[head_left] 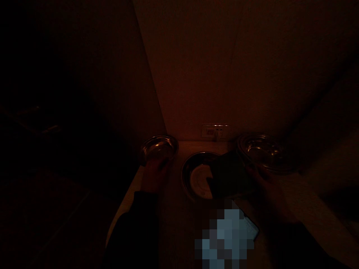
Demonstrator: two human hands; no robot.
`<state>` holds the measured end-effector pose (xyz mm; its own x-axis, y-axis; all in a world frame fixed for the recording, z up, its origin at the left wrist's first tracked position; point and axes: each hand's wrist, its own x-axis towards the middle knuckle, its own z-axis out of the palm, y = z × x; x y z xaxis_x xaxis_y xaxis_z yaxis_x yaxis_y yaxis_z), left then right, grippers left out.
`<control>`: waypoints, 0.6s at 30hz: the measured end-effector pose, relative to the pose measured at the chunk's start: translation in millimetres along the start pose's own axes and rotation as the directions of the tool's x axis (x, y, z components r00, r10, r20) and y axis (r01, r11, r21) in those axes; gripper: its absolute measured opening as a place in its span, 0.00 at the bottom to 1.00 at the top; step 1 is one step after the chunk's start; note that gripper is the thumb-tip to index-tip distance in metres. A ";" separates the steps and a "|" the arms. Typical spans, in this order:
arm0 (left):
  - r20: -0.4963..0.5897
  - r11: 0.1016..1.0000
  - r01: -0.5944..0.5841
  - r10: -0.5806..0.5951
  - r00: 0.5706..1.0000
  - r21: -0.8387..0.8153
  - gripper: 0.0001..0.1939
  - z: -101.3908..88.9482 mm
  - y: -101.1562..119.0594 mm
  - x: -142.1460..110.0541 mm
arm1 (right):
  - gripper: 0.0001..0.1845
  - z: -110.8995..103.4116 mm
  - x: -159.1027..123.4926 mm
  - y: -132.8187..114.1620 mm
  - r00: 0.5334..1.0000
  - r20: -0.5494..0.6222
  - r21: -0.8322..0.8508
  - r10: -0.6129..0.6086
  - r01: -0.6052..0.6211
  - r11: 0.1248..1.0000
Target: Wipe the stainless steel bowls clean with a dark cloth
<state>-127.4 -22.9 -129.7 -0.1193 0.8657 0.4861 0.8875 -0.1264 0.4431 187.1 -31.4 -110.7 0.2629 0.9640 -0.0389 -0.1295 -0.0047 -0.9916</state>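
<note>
A dim, reddish room; a pale bench (171,209) meets a wall (196,74) with a socket plate (215,131) low on it. The bench's left edge slants down beside darkness; bare surface shows between the left and middle bowls. The left hand (154,173) touches the near rim of the left metal bowl (158,145); its grip is unclear. The right hand (265,181) grasps a dark flat item (231,175) over part of the middle bowl (200,181), just beside the right metal bowls (260,151). A glowing, pixelated screen (232,231) lies nearer.
</note>
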 end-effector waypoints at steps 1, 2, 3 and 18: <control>0.009 1.000 0.002 -0.002 1.000 -0.007 0.12 0.2 -0.5 0.0 | 0.14 -0.1 0.4 -0.2 1.000 0.002 0.005 0.026 -0.026 1.000; 0.012 1.000 -0.001 0.001 1.000 -0.016 0.13 0.6 -1.2 -0.1 | 0.14 -0.3 0.8 -0.3 0.999 -0.001 0.016 0.049 -0.049 0.999; 0.007 1.000 -0.006 0.006 1.000 -0.022 0.13 1.0 -2.0 -0.2 | 0.15 -0.7 1.1 -0.4 0.998 -0.005 0.024 0.064 -0.064 0.998; -0.108 0.989 0.079 -0.092 0.990 -0.121 0.12 -1.8 -1.9 0.0 | 0.16 -0.7 0.1 0.7 0.998 0.000 0.029 0.063 -0.063 0.998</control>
<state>-129.9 -23.6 -129.2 -0.2481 0.8164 0.5215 0.8149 -0.1152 0.5680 187.8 -31.4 -111.5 0.2547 0.9617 -0.1010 -0.1735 -0.0573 -0.9832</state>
